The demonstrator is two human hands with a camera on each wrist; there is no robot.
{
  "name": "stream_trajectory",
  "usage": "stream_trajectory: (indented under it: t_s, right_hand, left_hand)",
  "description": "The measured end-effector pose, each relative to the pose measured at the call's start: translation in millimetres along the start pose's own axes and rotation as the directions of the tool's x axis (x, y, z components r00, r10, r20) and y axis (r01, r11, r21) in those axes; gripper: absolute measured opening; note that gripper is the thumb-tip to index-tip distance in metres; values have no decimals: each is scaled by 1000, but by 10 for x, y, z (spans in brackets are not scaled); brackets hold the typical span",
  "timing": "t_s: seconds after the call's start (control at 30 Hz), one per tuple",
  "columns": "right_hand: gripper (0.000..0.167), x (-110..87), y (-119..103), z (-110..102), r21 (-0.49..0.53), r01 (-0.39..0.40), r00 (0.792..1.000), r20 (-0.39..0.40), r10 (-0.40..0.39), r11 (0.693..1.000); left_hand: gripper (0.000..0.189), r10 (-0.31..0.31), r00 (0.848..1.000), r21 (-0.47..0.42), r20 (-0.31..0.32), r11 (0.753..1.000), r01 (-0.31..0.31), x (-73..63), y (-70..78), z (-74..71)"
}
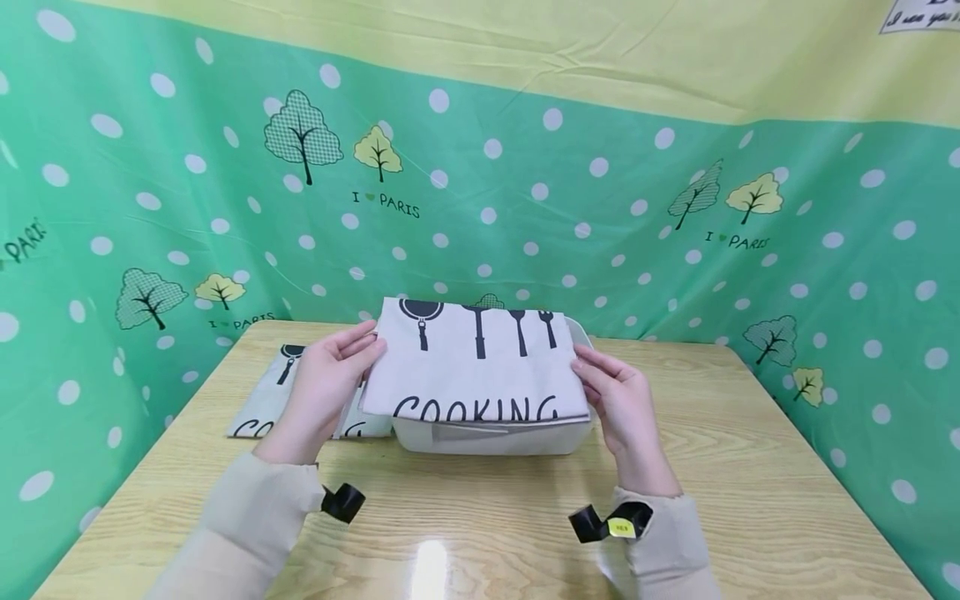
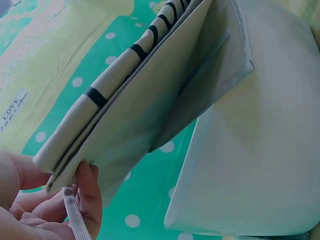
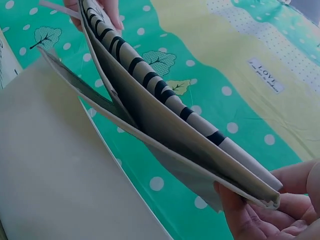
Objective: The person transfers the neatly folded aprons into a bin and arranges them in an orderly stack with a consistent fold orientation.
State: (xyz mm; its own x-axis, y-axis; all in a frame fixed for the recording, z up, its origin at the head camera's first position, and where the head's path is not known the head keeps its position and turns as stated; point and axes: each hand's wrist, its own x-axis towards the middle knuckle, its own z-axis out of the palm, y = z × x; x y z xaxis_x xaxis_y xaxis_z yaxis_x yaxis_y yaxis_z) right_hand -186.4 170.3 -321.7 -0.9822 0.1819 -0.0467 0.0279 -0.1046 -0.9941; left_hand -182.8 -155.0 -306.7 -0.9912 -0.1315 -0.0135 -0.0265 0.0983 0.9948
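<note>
A folded white apron (image 1: 480,367), printed with dark kitchen utensils and the word COOKING, is held up between my two hands above a white plastic bin (image 1: 495,439). My left hand (image 1: 333,379) pinches its left edge; a narrow fabric strap (image 2: 75,215) hangs by those fingers in the left wrist view. On the other side, my right hand (image 1: 618,396) grips the right edge between thumb and fingers. Seen from the right wrist, the folded layers (image 3: 165,125) gape apart along the lower side. The apron hides most of the bin's opening.
Another folded cloth (image 1: 258,400) with the same print lies on the wooden table (image 1: 750,467), left of the bin and partly behind my left hand. A green polka-dot curtain (image 1: 525,225) hangs behind the table and along its sides.
</note>
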Motion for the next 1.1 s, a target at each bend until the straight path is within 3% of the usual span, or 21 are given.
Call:
stream_trajectory:
  t_s: [0.2, 0.47, 0.63, 1.1]
  right_hand:
    - [41, 18, -31, 1, -96, 26, 999, 24, -24, 995]
    - [42, 72, -61, 19, -44, 53, 999, -12, -53, 998]
    - [40, 104, -60, 7, -75, 42, 998, -34, -45, 996]
    - [38, 202, 4, -2, -171, 79, 989, -107, -98, 982]
  left_hand:
    - [48, 4, 1000, -31, -14, 1000, -4, 66, 39, 66]
    - [47, 25, 1000, -30, -13, 999, -26, 164, 57, 122]
    - [46, 27, 1000, -28, -10, 999, -27, 205, 76, 151]
    - [44, 39, 999, 66, -16, 997, -38, 291, 41, 233]
